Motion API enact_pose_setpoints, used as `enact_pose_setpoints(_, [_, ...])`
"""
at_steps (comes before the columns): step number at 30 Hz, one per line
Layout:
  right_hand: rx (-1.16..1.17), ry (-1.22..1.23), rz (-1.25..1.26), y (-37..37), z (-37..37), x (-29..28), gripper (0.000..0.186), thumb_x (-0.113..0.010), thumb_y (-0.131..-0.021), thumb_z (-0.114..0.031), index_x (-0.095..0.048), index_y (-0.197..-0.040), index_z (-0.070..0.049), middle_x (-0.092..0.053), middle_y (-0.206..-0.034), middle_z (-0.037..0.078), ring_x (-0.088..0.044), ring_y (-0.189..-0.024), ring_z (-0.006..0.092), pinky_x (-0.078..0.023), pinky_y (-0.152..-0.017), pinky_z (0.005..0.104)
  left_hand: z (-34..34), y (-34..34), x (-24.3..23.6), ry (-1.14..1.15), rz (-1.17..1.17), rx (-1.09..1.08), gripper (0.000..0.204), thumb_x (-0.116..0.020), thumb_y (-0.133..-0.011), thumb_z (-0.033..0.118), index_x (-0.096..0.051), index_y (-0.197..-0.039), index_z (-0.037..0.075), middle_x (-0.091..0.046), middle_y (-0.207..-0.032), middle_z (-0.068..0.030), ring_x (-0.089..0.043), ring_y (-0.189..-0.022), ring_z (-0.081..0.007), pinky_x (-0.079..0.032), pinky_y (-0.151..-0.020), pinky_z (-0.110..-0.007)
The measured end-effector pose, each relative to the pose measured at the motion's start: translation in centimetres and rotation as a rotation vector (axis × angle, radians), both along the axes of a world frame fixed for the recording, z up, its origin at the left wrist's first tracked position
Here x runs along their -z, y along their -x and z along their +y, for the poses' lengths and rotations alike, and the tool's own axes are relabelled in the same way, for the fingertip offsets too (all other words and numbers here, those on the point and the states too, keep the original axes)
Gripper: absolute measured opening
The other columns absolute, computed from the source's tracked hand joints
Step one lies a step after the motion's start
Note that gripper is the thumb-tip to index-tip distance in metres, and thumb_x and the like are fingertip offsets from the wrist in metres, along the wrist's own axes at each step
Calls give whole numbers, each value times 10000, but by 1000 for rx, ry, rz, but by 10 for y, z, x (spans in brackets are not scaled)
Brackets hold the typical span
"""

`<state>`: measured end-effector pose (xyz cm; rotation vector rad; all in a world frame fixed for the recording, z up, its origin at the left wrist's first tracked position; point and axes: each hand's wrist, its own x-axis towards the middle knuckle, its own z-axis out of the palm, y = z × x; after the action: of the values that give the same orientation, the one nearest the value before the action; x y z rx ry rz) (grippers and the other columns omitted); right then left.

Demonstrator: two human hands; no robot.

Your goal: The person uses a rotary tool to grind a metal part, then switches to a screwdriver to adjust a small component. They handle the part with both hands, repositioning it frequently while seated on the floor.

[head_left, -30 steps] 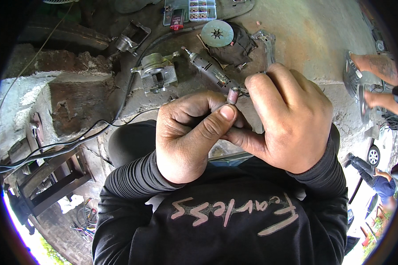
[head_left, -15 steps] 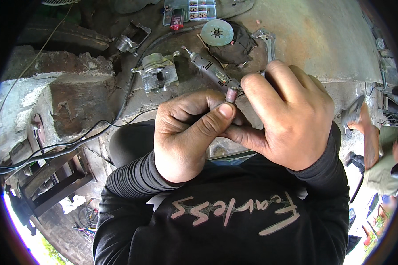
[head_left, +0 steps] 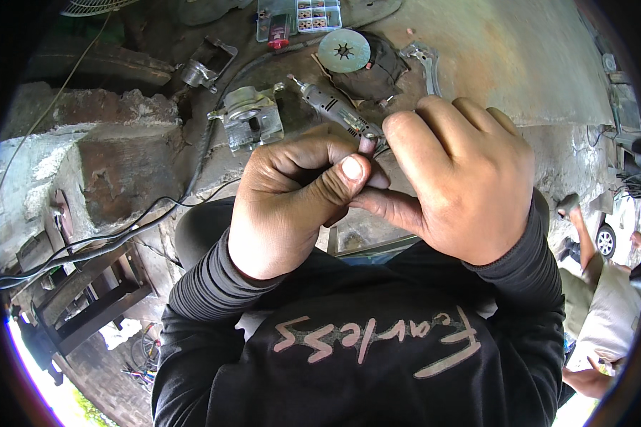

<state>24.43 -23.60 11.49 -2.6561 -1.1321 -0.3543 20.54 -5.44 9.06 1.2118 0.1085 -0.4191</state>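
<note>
A small pinkish cylinder with a dark metallic end [head_left: 367, 146] stands up between the thumb and fingers of my left hand [head_left: 292, 203], which is closed on it. Close against it on the right, my right hand [head_left: 466, 181] has its fingers curled. Its thumb reaches under to the left hand's fingers. Whatever the right fingertips hold, if anything, is hidden. Just beyond the hands lies a grey rotary tool [head_left: 331, 109] with a small pink tip, its rear end partly covered by the cylinder and fingers. Left of the tool sits a silver metal casting like a brake caliper [head_left: 251, 117].
Farther off are a metal bracket [head_left: 209, 65], a compartment case of small bits [head_left: 319, 18], a red-and-black box [head_left: 279, 30], a pale round disc [head_left: 344, 51] on dark cloth [head_left: 381, 78] and a metal arm [head_left: 427, 64]. Cables [head_left: 135, 226] run left. Another person [head_left: 595, 306] is at right.
Both hands have shifted slightly left, and the left thumb has tipped up, covering more of the cylinder. The cylinder has sunk lower between the fingers. The person at right has moved.
</note>
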Motion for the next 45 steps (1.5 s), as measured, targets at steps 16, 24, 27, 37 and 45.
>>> enact_pose_setpoints(16, [-26,32,-68,-2,0,6,481,-653,-684,-551,-563,-823,-99,-551,-730,26,-543,-595,216,-440,-511,320,-9,10,12,450,208,-133,144,-599,-917,174,-638,-889,37,-632,-833,-27,-505,-647,-54,-346,-519,-180])
enact_pose_setpoints(24, [-21,54,-62,1,1,17,477,-646,-681,-538,-550,-837,-98,-554,-730,33,-555,-602,220,-448,-526,325,-8,14,13,463,306,-141,163,-581,-928,192,-629,-867,48,-623,-838,-19,-472,-618,-54,-332,-498,-183])
enact_pose_setpoints(27, [-30,54,-56,1,2,20,462,-666,-667,-507,-546,-845,-99,-556,-730,34,-558,-603,219,-450,-529,322,-8,15,13,465,312,-153,154,-579,-928,182,-628,-865,50,-625,-843,-28,-475,-615,-56,-326,-483,-182])
enact_pose_setpoints(37, [-40,100,-7,3,-2,22,449,-689,-649,-474,-549,-867,-107,-566,-741,33,-564,-615,207,-454,-548,324,-13,15,9,419,400,-223,156,-584,-926,184,-626,-899,36,-601,-752,-46,-472,-545,-80,-302,-430,-182])
enact_pose_setpoints(45, [-23,89,7,4,-2,21,456,-683,-661,-480,-547,-871,-99,-562,-753,33,-567,-631,212,-448,-564,326,-13,13,6,357,409,-203,207,-588,-926,222,-636,-927,21,-569,-698,-32,-468,-511,-91,-308,-422,-186])
